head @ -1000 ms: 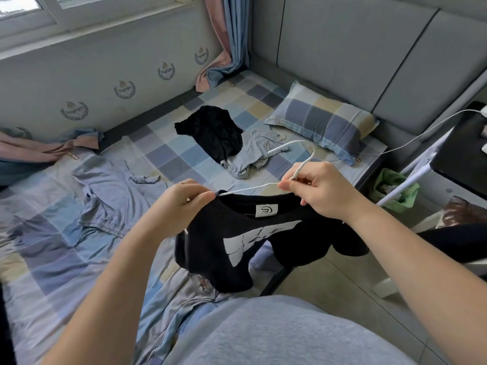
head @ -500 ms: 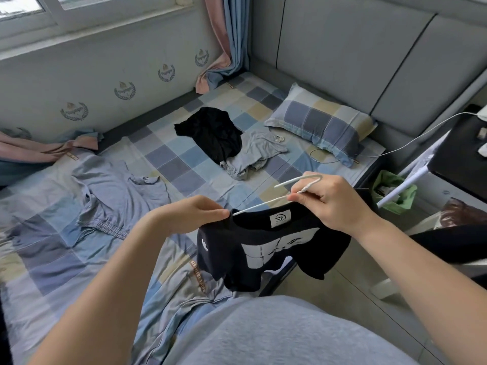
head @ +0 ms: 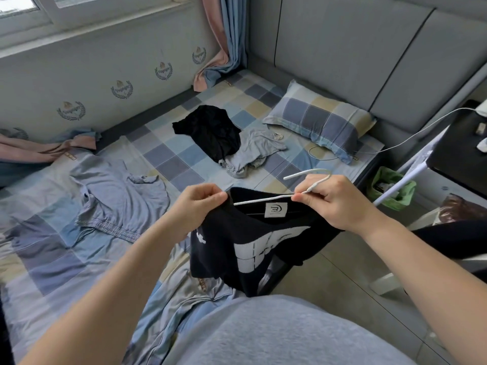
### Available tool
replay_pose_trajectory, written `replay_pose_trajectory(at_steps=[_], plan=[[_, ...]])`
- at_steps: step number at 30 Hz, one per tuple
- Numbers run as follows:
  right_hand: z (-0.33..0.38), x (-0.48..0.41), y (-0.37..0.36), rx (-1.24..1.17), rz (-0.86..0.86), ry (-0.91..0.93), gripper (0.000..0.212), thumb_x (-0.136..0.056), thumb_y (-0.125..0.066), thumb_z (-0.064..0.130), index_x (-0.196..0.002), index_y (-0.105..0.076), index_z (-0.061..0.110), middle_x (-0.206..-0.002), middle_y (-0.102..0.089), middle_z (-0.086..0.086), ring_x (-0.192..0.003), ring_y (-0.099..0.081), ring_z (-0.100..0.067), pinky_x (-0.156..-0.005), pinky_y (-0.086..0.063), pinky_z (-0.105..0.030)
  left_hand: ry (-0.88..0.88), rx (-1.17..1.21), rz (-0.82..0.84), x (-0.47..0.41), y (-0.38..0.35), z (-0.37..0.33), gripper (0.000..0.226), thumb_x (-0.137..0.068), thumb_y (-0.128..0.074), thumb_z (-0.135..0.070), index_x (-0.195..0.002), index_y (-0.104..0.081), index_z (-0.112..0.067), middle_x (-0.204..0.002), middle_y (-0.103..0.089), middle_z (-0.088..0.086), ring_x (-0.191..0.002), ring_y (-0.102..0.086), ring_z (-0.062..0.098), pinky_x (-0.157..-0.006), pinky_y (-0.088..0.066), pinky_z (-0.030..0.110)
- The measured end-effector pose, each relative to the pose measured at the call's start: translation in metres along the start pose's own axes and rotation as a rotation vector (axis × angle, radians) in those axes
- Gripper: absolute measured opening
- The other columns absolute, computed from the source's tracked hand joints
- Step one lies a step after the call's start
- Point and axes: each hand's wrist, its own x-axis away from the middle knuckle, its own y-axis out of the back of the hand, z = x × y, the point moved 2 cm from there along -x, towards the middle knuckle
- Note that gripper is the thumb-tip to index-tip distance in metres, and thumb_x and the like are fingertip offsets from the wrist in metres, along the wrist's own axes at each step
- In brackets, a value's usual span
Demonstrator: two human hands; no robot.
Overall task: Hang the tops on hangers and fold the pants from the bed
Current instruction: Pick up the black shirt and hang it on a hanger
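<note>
A black top (head: pixel 253 246) with a white print hangs in front of me over the bed's edge. A white hanger (head: pixel 266 200) runs through its neck opening. My left hand (head: pixel 197 204) pinches the top's left shoulder. My right hand (head: pixel 334 198) grips the hanger near its hook, with the top's right shoulder under its palm. On the checked bed (head: pixel 168 159) lie a black garment (head: pixel 210 133), a crumpled grey garment (head: pixel 253 151) beside it, and spread blue-grey pants (head: pixel 116 196) at the left.
A checked pillow (head: pixel 321 119) lies by the grey headboard. A white cable (head: pixel 390 138) runs from the bed to a dark side table (head: pixel 458 151). A green bin (head: pixel 390 185) stands on the floor at the right. Curtain cloth (head: pixel 39 151) trails at the far left.
Both hands have shifted the top and hanger slightly right and toward me. The top's left shoulder now sits over the hanger's arm, and the shirt hangs more spread out.
</note>
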Motion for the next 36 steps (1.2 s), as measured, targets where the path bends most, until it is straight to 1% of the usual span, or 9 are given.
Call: replay_pose_trajectory(at_steps=[3, 7, 13, 16, 19, 24, 29, 33, 36], plan=[[-0.006, -0.005, 0.000, -0.031, 0.087, -0.152, 0.007, -0.092, -0.070, 0.025, -0.089, -0.076, 0.023, -0.071, -0.067, 0.016, -0.060, -0.059, -0.008, -0.062, -0.045, -0.015, -0.327, -0.216, -0.336, 0.004, 0.000, -0.012, 0.020, -0.099, -0.061, -0.016, -0.080, -0.063, -0.022, -0.071, -0.059, -0.006, -0.066, -0.052, 0.006, -0.066, -0.041, 0.018], [-0.006, -0.010, 0.002, -0.116, -0.060, -0.188, 0.008, -0.092, -0.071, 0.017, -0.085, -0.075, 0.018, -0.069, -0.067, 0.010, -0.059, -0.055, -0.011, -0.062, -0.040, -0.013, -0.604, -0.383, -0.315, 0.011, 0.001, -0.020, 0.008, -0.093, -0.068, -0.016, -0.087, -0.067, -0.022, -0.085, -0.058, -0.016, -0.078, -0.055, 0.005, -0.071, -0.040, 0.008], [0.004, -0.006, -0.006, -0.289, -0.148, -0.152, 0.009, -0.091, -0.065, 0.016, -0.089, -0.072, 0.010, -0.072, -0.064, 0.027, -0.052, -0.056, -0.006, -0.055, -0.043, -0.014, -0.522, -0.642, -0.293, 0.005, 0.014, -0.005, 0.029, -0.082, -0.081, -0.016, -0.106, -0.065, -0.024, -0.096, -0.048, -0.013, -0.074, -0.050, 0.009, -0.074, -0.041, 0.017], [0.003, -0.005, -0.003, -0.311, -0.138, -0.155, 0.014, -0.090, -0.063, 0.023, -0.088, -0.071, 0.011, -0.069, -0.063, 0.025, -0.052, -0.055, -0.007, -0.053, -0.045, -0.016, -0.467, -0.697, -0.366, 0.005, 0.019, 0.006, 0.039, -0.080, -0.084, -0.018, -0.112, -0.062, -0.017, -0.111, -0.049, -0.004, -0.094, -0.051, 0.022, -0.087, -0.044, 0.036], [-0.001, -0.002, 0.001, -0.365, -0.132, -0.192, 0.011, -0.090, -0.063, 0.025, -0.085, -0.070, 0.019, -0.062, -0.060, 0.016, -0.049, -0.051, -0.008, -0.053, -0.044, -0.019, -0.350, -0.727, -0.380, 0.003, 0.020, 0.021, 0.051, -0.078, -0.085, -0.024, -0.117, -0.053, -0.016, -0.118, -0.047, -0.003, -0.105, -0.049, 0.018, -0.091, -0.042, 0.037], [-0.008, 0.000, 0.001, -0.397, -0.105, -0.215, 0.010, -0.092, -0.063, 0.023, -0.084, -0.069, 0.023, -0.060, -0.059, 0.018, -0.046, -0.048, -0.007, -0.051, -0.040, -0.019, -0.299, -0.587, -0.448, -0.001, 0.012, 0.037, 0.037, -0.088, -0.073, -0.009, -0.105, -0.042, -0.019, -0.102, -0.058, -0.003, -0.096, -0.059, 0.016, -0.082, -0.047, 0.033], [-0.018, 0.004, 0.006, -0.328, -0.067, -0.259, 0.010, -0.089, -0.064, 0.032, -0.082, -0.071, 0.033, -0.068, -0.064, 0.000, -0.060, -0.051, -0.019, -0.062, -0.043, -0.027, -0.403, -0.621, -0.411, -0.003, 0.018, 0.036, 0.014, -0.094, -0.065, -0.004, -0.103, -0.058, -0.012, -0.093, -0.058, -0.002, -0.085, -0.058, 0.018, -0.079, -0.054, 0.042], [-0.023, 0.009, 0.006, -0.323, -0.020, -0.287, 0.013, -0.090, -0.066, 0.029, -0.080, -0.071, 0.036, -0.064, -0.061, 0.017, -0.060, -0.052, -0.003, -0.064, -0.039, -0.008, -0.508, -0.610, -0.428, 0.001, 0.027, 0.028, 0.008, -0.097, -0.060, -0.005, -0.102, -0.065, -0.009, -0.094, -0.055, -0.003, -0.081, -0.055, 0.015, -0.076, -0.053, 0.037], [-0.021, 0.010, 0.005, -0.383, -0.047, -0.282, 0.012, -0.089, -0.064, 0.033, -0.082, -0.072, 0.028, -0.062, -0.061, 0.020, -0.057, -0.053, 0.000, -0.062, -0.038, -0.005, -0.454, -0.611, -0.397, 0.000, 0.025, 0.024, 0.014, -0.100, -0.056, -0.005, -0.108, -0.067, -0.007, -0.101, -0.053, 0.000, -0.087, -0.055, 0.018, -0.082, -0.051, 0.035]])
